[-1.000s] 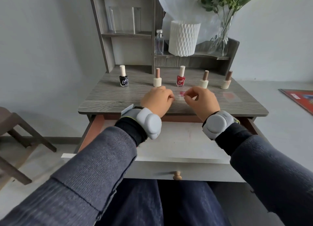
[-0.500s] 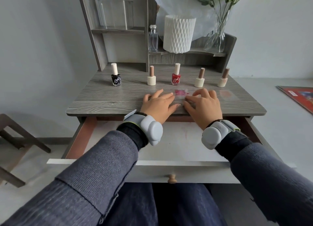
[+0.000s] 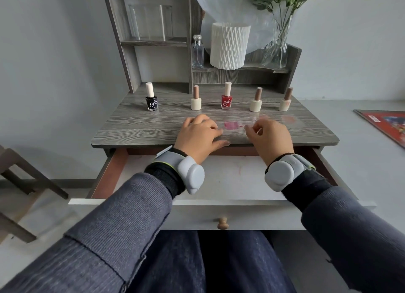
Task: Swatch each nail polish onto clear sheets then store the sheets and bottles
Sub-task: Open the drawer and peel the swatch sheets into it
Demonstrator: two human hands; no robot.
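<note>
A clear sheet with a pink swatch [image 3: 231, 125] lies near the desk's front edge, between my hands. My left hand [image 3: 198, 136] holds its left end, fingers curled on top and thumb along the desk edge. My right hand [image 3: 270, 138] pinches its right end with thumb and forefinger. A second clear sheet with a pale red swatch [image 3: 289, 119] lies further right. Behind stand a black polish bottle [image 3: 151, 102], a red polish bottle [image 3: 226, 100] and three cream bottles with brown caps [image 3: 195, 100] [image 3: 256, 103] [image 3: 285, 103].
The grey desk [image 3: 135, 126] has an open white drawer [image 3: 241, 213] under my wrists. On the shelves behind stand clear acrylic holders [image 3: 151, 21], a perfume bottle [image 3: 197, 51], a white ribbed vase [image 3: 229, 46] and a glass vase with greenery [image 3: 275, 51]. A chair [image 3: 19, 174] stands left.
Half a second ago both hands lay flat with straight fingers on the sheet. Now the fingers of both have curled and moved apart, uncovering the pink swatch.
</note>
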